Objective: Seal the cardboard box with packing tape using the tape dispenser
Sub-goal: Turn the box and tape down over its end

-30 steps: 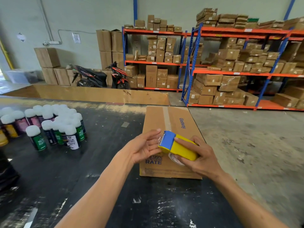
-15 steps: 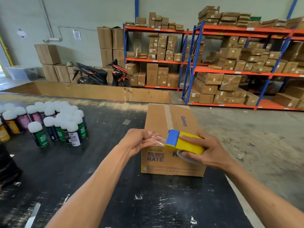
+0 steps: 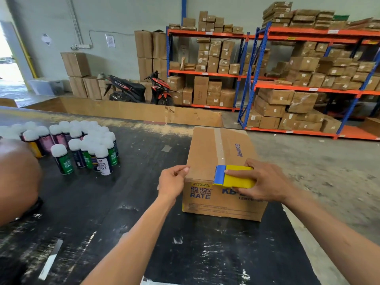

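**Two hands, one box, one tape dispenser**

One cardboard box point(image 3: 220, 161) sits on a black table point(image 3: 102, 223) near its right edge. One yellow and blue tape dispenser point(image 3: 233, 176) rests at the box's near top edge, on the taped centre seam. The right hand point(image 3: 261, 182) grips it, fingers across the top, thumb below. The left hand point(image 3: 174, 179) pinches at the box's near left corner, possibly on clear tape. Roughly twenty white-capped bottles point(image 3: 82, 149) cluster well to the left.

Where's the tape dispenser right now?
In the head view, the tape dispenser sits right of centre in the right hand, at the near top edge of the cardboard box.
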`<state>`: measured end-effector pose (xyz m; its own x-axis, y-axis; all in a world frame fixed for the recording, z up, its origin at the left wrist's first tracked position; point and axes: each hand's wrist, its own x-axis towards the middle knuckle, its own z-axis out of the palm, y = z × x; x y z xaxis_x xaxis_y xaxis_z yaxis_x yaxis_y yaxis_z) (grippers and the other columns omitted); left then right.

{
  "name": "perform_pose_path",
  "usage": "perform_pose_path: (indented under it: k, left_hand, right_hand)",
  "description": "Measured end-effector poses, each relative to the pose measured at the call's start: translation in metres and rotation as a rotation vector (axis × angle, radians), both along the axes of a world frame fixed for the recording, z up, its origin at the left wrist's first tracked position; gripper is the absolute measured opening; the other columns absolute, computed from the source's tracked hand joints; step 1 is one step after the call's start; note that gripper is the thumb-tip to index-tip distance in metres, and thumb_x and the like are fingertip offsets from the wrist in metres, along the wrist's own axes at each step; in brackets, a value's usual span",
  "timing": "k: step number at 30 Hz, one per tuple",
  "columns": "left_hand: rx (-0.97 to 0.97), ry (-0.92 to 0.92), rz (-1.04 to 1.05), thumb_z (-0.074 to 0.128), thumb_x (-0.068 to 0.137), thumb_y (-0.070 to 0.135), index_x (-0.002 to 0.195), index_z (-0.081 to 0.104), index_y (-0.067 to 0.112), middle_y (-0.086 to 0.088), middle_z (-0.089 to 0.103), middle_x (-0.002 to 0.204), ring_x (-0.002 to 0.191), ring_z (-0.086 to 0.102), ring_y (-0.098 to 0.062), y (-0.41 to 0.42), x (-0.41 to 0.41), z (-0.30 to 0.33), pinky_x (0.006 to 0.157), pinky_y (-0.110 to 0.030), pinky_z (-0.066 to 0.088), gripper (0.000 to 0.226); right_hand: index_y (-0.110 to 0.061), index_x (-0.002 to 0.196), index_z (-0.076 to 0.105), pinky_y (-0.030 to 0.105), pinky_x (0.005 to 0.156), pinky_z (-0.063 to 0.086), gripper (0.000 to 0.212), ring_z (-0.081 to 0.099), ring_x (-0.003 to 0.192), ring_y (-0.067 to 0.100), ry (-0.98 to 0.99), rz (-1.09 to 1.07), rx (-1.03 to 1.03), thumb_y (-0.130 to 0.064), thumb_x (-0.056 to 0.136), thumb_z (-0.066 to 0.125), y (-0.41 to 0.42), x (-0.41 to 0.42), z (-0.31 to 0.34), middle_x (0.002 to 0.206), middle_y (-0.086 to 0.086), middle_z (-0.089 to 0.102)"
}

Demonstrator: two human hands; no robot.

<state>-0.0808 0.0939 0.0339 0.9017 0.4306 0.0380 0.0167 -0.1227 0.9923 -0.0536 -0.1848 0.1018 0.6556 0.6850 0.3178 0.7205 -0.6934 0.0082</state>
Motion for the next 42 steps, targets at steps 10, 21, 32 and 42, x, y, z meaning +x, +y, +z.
perform_pose_path:
  k: [10,21,32,42]
  left_hand:
    - [0.071,0.008,0.053,0.066,0.095,0.02,0.119,0.072,0.018,0.004,0.074,0.111,0.106,0.065,-0.013,-0.005,0.01,-0.019,0.1,-0.041,0.051,0.024]
    - [0.274,-0.109,0.319,0.054,0.097,0.009,0.146,0.046,0.012,0.004,0.063,0.099,0.099,0.058,-0.014,0.032,0.012,-0.009,0.091,-0.03,0.044,0.05]
    - [1.533,-0.312,-0.509,-0.004,0.103,0.05,0.156,0.012,0.012,-0.007,0.016,0.163,0.151,0.018,-0.019,0.003,0.06,-0.041,0.124,-0.037,0.016,0.067]
    - [1.576,-0.384,-0.45,0.018,0.106,0.051,0.146,0.044,0.004,-0.013,0.052,0.146,0.133,0.052,-0.025,0.007,0.063,-0.041,0.114,-0.038,0.028,0.067]
  right_hand:
    - [-0.058,0.133,0.051,0.019,0.051,0.027,0.053,0.058,0.071,0.016,0.003,-0.003,-0.097,-0.068,0.081,0.053,0.014,0.005,-0.012,0.09,-0.007,0.049]
    - [-0.057,0.133,0.052,0.029,0.062,0.036,0.052,0.063,0.084,0.023,0.016,-0.054,-0.153,-0.065,0.082,0.059,0.024,0.009,-0.006,0.093,-0.007,0.048]
    - [-0.057,0.135,0.049,0.034,0.064,0.048,0.053,0.064,0.081,0.025,-0.045,-0.025,-0.263,-0.065,0.083,0.052,0.033,0.01,-0.004,0.101,0.0,0.056]
    - [-0.055,0.132,0.054,0.023,0.045,0.027,0.057,0.049,0.053,0.016,-0.09,-0.033,-0.296,-0.067,0.077,0.044,-0.026,0.01,0.004,0.086,-0.001,0.053]
